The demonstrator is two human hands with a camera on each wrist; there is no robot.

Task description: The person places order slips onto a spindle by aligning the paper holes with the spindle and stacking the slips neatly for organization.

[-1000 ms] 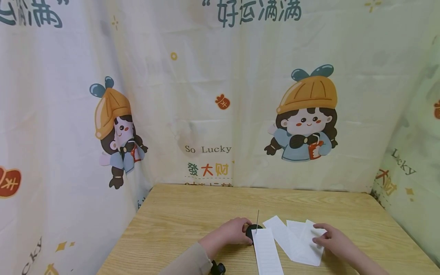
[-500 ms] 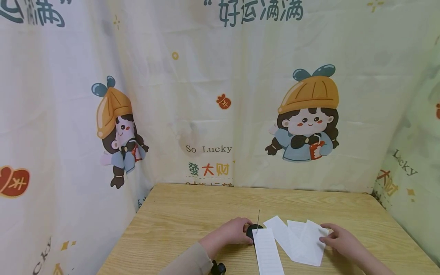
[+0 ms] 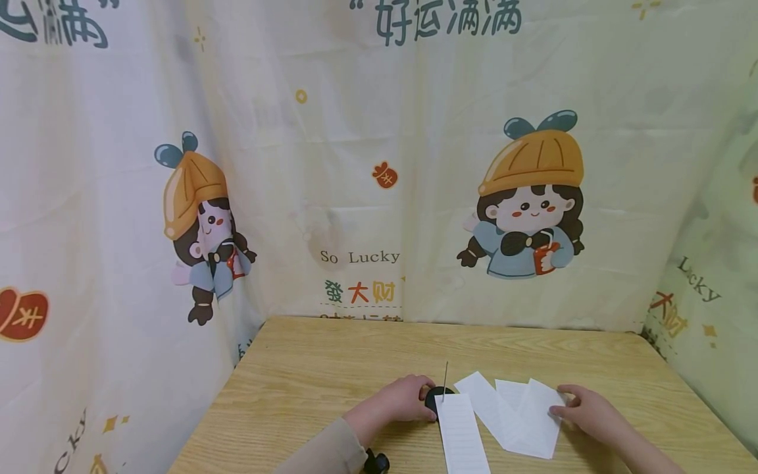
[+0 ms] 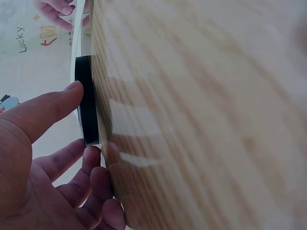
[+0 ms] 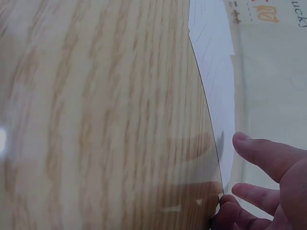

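Closest in, there's a paper strip [image 3: 464, 431], narrow, white, faintly ruled, lying between the hands, and a thin pin [image 3: 446, 378] stands at its far end, seemingly through the paper. Left hand [image 3: 408, 398] now: it grips the black base [image 3: 431, 399], thumb on the rim, probably so the pin stays upright and nothing slides. Across to the right hand [image 3: 589, 415]: thumb and fingers parted, touching the outer edge of the loose papers [image 3: 524, 421], perhaps to steady them. They're white too, overlapping in a loose fan inward of that hand, corners jutting unevenly, lying flat. Past both hands, the wood-grain counter [image 3: 320, 368] runs back to a printed curtain [image 3: 331, 164].
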